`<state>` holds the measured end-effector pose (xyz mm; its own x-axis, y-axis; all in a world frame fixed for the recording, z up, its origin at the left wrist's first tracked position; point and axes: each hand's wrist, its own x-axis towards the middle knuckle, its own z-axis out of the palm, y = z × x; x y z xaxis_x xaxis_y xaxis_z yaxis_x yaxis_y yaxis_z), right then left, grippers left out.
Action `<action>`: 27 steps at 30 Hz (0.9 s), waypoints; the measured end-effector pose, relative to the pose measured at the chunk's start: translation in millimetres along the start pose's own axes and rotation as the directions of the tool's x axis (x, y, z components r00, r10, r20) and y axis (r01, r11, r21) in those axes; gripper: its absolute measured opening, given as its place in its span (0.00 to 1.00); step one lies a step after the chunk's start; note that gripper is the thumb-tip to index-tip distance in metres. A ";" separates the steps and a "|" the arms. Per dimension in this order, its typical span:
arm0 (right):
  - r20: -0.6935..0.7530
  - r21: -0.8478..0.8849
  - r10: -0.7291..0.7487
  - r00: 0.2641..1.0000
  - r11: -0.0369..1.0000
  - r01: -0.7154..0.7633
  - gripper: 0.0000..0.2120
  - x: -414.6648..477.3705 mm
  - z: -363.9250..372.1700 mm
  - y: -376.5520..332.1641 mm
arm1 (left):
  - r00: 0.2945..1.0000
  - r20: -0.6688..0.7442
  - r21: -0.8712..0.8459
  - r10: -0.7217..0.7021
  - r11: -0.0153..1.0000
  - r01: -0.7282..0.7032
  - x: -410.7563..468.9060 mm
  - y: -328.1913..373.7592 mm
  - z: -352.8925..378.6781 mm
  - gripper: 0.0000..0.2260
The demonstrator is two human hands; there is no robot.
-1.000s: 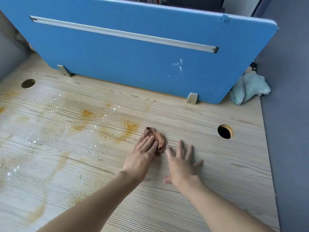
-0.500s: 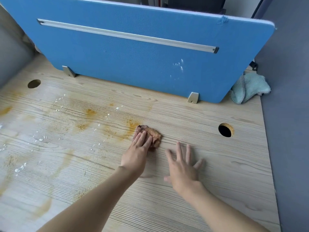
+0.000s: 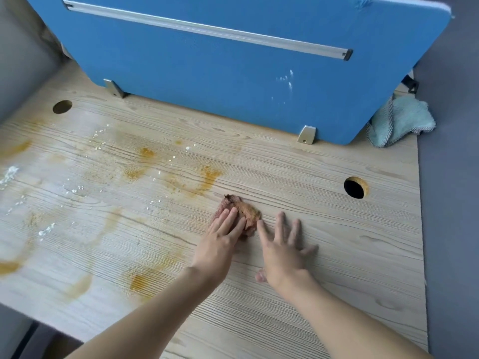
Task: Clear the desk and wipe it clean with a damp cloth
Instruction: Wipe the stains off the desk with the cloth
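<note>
A small crumpled brown cloth (image 3: 247,212), stained orange, lies on the light wooden desk (image 3: 337,255). My left hand (image 3: 220,242) presses on the cloth with straight fingers, covering its near-left part. Just to its right, my right hand (image 3: 282,250) lies flat on the bare desk with fingers spread, its index fingertip close to the cloth's right edge. Orange-yellow stains (image 3: 204,177) and white powder specks (image 3: 46,230) spread over the desk's left half.
A blue divider panel (image 3: 220,68) stands along the desk's far edge on metal brackets (image 3: 307,134). A light green cloth (image 3: 399,120) is bunched at the far right corner. Cable holes sit at the right (image 3: 355,187) and far left (image 3: 62,107). A grey partition (image 3: 451,177) borders the right edge.
My left hand slid the cloth left toward the orange stain, then back right and nearer. My right hand stayed flat on the desk beside it.
</note>
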<state>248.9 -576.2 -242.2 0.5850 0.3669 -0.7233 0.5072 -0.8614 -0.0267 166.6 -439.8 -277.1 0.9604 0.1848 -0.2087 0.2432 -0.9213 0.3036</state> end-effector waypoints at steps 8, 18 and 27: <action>-0.060 -0.027 -0.053 0.997 0.998 0.051 0.57 -4.6 2.1 5.3 | 0.992 -0.064 -0.001 -0.113 0.994 0.113 6.6 -12.2 -2.3 0.35; 0.017 -0.049 0.005 1.000 0.999 -0.004 0.64 -12.2 16.3 -18.9 | 0.996 -0.071 0.023 -0.061 0.998 0.063 -17.1 -33.8 6.7 0.32; 0.006 -0.046 0.021 1.000 0.999 -0.020 0.63 -17.6 13.5 -18.2 | 0.997 -0.082 -0.011 -0.002 1.000 0.001 -47.7 -25.3 15.7 0.32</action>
<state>220.9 -571.7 -238.3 0.5917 0.3470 -0.7277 0.5235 -0.8518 0.0195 112.5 -430.7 -289.4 0.9679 0.2140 -0.1320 0.2456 -0.9173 0.3135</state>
